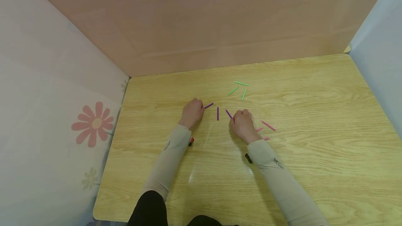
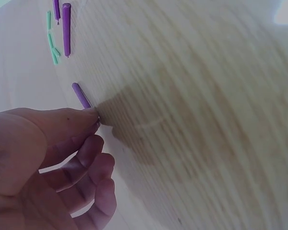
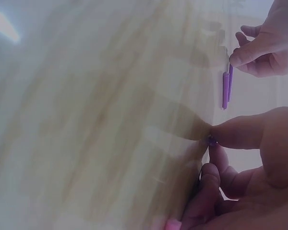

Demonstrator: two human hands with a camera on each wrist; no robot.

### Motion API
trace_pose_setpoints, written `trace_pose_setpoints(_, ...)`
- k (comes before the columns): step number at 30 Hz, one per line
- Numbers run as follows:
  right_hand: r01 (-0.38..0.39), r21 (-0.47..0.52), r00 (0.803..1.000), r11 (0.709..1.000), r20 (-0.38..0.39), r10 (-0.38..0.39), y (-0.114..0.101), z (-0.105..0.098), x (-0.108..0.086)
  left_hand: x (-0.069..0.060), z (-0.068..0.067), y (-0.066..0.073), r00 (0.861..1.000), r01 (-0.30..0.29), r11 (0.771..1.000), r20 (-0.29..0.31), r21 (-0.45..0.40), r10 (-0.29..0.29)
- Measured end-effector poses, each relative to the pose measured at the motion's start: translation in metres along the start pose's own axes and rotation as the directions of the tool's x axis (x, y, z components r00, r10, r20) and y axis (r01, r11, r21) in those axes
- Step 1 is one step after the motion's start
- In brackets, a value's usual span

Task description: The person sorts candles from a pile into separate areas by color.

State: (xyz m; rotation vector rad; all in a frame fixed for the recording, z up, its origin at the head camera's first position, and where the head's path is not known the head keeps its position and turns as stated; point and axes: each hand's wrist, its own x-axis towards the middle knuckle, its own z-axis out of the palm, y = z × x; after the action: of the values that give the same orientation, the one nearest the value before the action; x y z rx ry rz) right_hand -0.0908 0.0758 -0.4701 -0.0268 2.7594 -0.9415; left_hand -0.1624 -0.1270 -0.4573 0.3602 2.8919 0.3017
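My left hand (image 1: 192,111) pinches one end of a slim purple stick (image 1: 209,105) between thumb and index finger; the stick lies low at the tabletop. In the left wrist view the free end of this purple stick (image 2: 80,95) points away from the fingertips. To the right, my right hand (image 1: 243,125) pinches the near end of another purple stick (image 1: 229,113), which slants up to the left. Only its dark end (image 3: 211,140) shows between thumb and finger in the right wrist view. Between the hands lies a third purple stick (image 1: 218,113), touched by neither.
Three green sticks (image 1: 242,83) lie in a loose triangle farther back on the wooden table (image 1: 314,114). Pink sticks (image 1: 268,126) lie right of my right hand, partly hidden by it. A brown sheet (image 1: 220,27) stands behind the table, with a flowered wall covering (image 1: 62,79) at left.
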Motion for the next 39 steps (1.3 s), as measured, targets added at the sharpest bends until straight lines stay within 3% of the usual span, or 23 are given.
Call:
trace_pose_setpoints(25, -0.003, 0.008, 1.0, 1.0, 0.012, 0.003, 0.0016, 0.0001, 0.0005, 0.0, -0.0015, -0.001, 0.997, 0.068, 0.99, 0.032, -0.123, -0.064)
trace_pose_setpoints(35, -0.006, 0.004, 1.0, 1.0, 0.015, 0.006, 0.0017, -0.0014, 0.0012, -0.0019, 0.0036, 0.0008, 0.994, 0.112, 0.974, 0.006, -0.199, -0.113)
trace_pose_setpoints(39, -0.017, 0.01, 1.0, 1.0, 0.025, 0.017, 0.0015, -0.0016, 0.0006, -0.0053, 0.0042, 0.0041, 0.994, 0.107, 0.961, 0.015, -0.253, -0.107)
